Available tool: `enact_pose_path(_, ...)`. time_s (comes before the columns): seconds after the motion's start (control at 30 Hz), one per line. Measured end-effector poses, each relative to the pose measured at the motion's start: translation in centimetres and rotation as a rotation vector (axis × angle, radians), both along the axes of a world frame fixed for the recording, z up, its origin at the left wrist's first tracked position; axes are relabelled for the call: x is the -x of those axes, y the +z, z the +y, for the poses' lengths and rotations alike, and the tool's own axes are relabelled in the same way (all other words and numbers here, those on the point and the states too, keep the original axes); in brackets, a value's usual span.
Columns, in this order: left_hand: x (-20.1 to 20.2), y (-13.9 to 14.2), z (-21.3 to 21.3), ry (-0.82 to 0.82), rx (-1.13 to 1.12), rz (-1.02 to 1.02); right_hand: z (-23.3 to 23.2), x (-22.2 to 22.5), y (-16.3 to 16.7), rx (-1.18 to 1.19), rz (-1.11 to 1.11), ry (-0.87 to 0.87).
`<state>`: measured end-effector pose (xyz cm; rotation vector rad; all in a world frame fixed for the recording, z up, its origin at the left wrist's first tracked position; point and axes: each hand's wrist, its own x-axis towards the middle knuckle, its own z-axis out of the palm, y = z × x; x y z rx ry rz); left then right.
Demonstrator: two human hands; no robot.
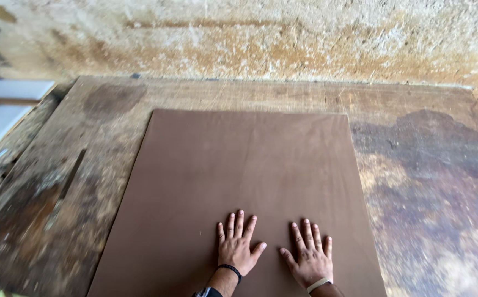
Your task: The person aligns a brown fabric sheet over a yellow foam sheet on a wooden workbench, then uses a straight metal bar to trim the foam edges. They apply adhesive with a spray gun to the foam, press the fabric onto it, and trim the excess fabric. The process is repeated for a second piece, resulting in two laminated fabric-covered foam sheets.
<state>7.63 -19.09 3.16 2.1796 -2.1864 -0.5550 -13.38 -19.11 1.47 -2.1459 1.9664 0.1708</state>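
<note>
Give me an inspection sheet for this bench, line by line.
Surface: worn, stained wooden bench.
Job's things: large brown sheet lying flat on the bench.
Clutter: dark strip lying left of the sheet.
Grips: left hand and right hand flat on the sheet, fingers spread, holding nothing; a band on each wrist.
Cables: nothing seen.
Surroundings: rough blotchy wall behind; white boards at far left.

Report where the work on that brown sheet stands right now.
Done: the brown sheet lies flat on the worn workbench. In hand: left hand and right hand press palms down, fingers spread, near its front edge. Left: nothing is marked, cut or fixed; no tools in view.
</note>
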Motion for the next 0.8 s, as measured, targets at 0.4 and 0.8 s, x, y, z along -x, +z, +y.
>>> enact_pose_path(0.4, 0.7, -0.5, -27.4, -0.189, 0.0, 0.002, -24.2, 0.9, -1.7, 0.069, 0.094, -0.193)
enact_pose_path(0.8, 3.3, -2.6, -37.6, -0.246, 0.009, -0.063, -38.4, 7.2, -4.3, 0.14, 0.056, -0.315)
